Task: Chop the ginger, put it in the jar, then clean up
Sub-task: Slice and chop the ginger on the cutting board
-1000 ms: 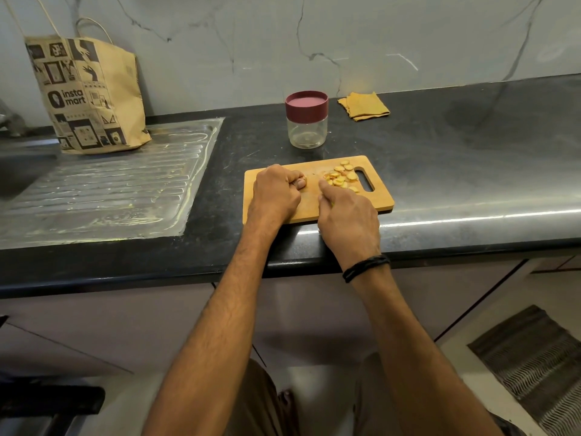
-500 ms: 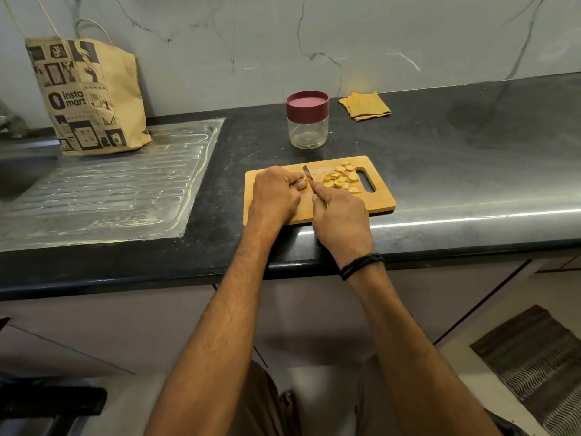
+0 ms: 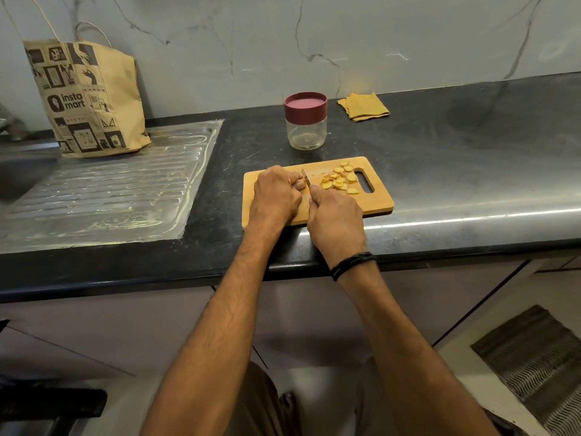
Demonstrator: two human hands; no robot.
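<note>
The left hand [image 3: 276,196] is held knuckles-up on the near-left part of the wooden cutting board [image 3: 382,201], its fingers curled tightly under. An uncut ginger root is judged to be pinned beneath them, but it is hidden. The right hand [image 3: 336,218] is wrapped round the handle of a small knife [image 3: 305,177], whose blade is set just beside the left fingertips [image 3: 299,184]. The ginger slices [image 3: 339,181] are heaped on the board's far-right part, next to its handle slot. Behind the board a glass jar [image 3: 305,135] is stood, closed by a maroon lid [image 3: 305,105]. A folded mustard cloth [image 3: 363,107] is laid behind and right of the board.

The slices are expected to be light, firm and slightly damp, so sticking to blade and fingers is likely. They would best be gathered by pinching, or scraped off the tilted board, which can be gripped through the slot. The jar is likely smooth and breakable, and best taken round its body.

Far left of the board, "insta mart" is printed on a brown paper bag [image 3: 85,102].
</note>
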